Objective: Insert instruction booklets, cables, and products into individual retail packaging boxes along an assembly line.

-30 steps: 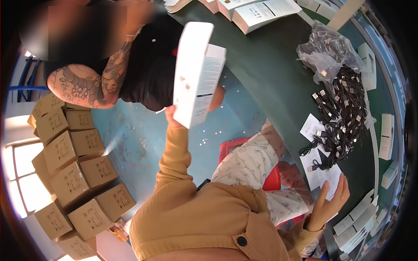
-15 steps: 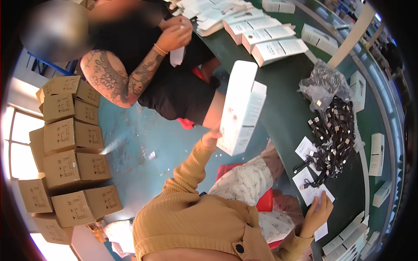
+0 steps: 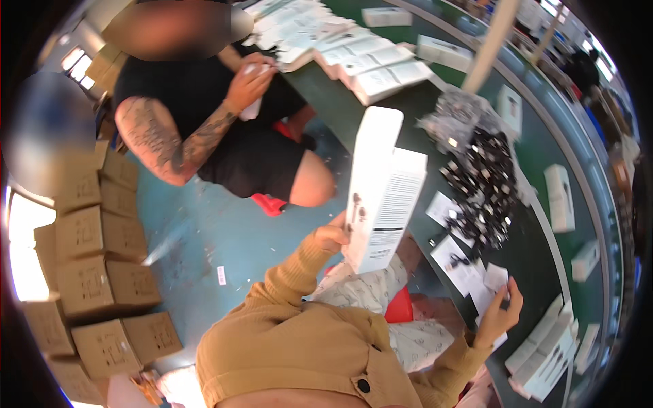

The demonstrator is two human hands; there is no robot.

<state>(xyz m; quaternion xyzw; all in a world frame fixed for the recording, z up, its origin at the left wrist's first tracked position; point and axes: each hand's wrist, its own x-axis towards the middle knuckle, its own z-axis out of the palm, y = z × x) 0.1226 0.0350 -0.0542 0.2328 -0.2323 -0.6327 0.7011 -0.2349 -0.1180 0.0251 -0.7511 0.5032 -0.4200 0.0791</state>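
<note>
My left hand [image 3: 331, 236] is closed round the lower side of a white carton [image 3: 388, 204], tilted upright with its long top flap standing up. Small dark pictures mark the front of the carton, and its side bears fine print. Over the green table, my right hand [image 3: 500, 314] pinches a small white paper slip [image 3: 496, 276] between thumb and fingers. Beneath and beside that slip lie printed white leaflets [image 3: 454, 264]. A heap of black cables [image 3: 484, 190] with metal plugs rests just beyond them, next to a clear plastic bag [image 3: 462, 109].
A co-worker [image 3: 177, 95] sits across from me, holding something white. Flattened white cartons [image 3: 299, 30] and box rows [image 3: 381, 64] cover the far table. More white boxes [image 3: 544, 350] stand at right; others [image 3: 560, 197] line the conveyor side. Brown cartons [image 3: 85, 282] are stacked at left.
My right hand has lifted a small paper slip off the leaflets. The white carton in my left hand has turned slightly, showing more of its printed side. The whole view has shifted.
</note>
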